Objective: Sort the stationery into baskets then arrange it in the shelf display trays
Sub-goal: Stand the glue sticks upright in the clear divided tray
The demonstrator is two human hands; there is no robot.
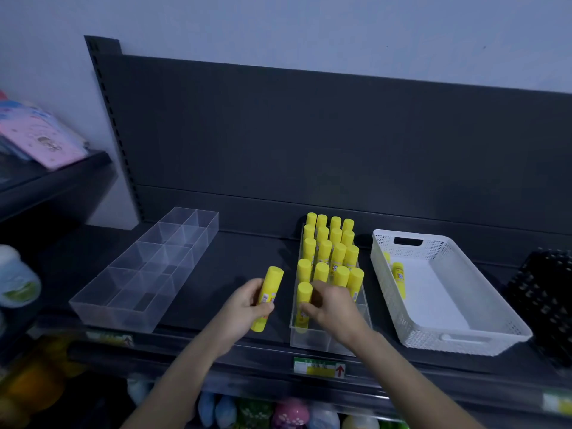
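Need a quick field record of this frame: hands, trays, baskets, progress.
left hand: grips a loose glue stick, tilted, over the shelf left of the centre tray
right hand: pinches the front glue stick standing in the centre tray
centre tray: clear, holds rows of upright glue sticks; front part not yet filled
divided tray: clear, far left, nothing visible inside
white basket: right of centre tray; at least two leftover glue sticks by its left wall
black basket: far right, partly cut off

left hand [246,306] grips a glue stick [274,278]; right hand [335,308] pinches a second glue stick [304,292]; both forearms outstretched.
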